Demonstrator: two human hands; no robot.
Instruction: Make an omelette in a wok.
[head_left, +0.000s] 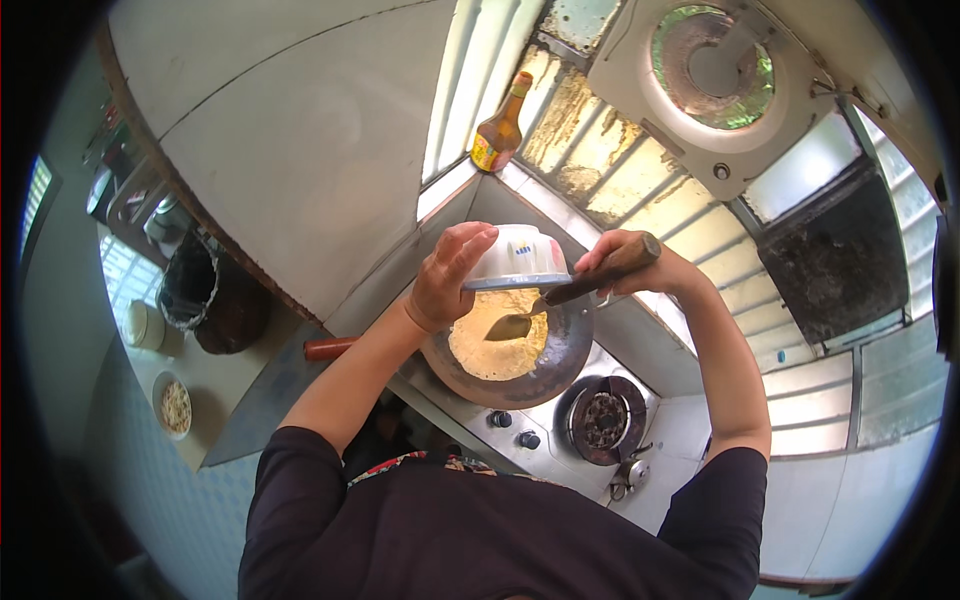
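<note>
My left hand (444, 279) grips a white bowl (517, 251) with a blue rim, tipped over above a wok (480, 394). My right hand (626, 266) holds the dark handle of a wok spatula (510, 327), whose metal blade hangs over the wok. A pale yellow layer of what looks like egg batter (487, 360) covers part of the wok's bottom. The bowl's inside is hidden from me. The wok's reddish handle (326, 349) sticks out to the left, past my left forearm.
The wok sits on a steel gas stove (540, 409), with a second burner (602, 418) at its right. A small kettle-like metal vessel (637, 474) stands beside that burner. On the ledge behind is a sauce bottle (498, 135). A bowl of shredded food (175, 409) rests on the left counter.
</note>
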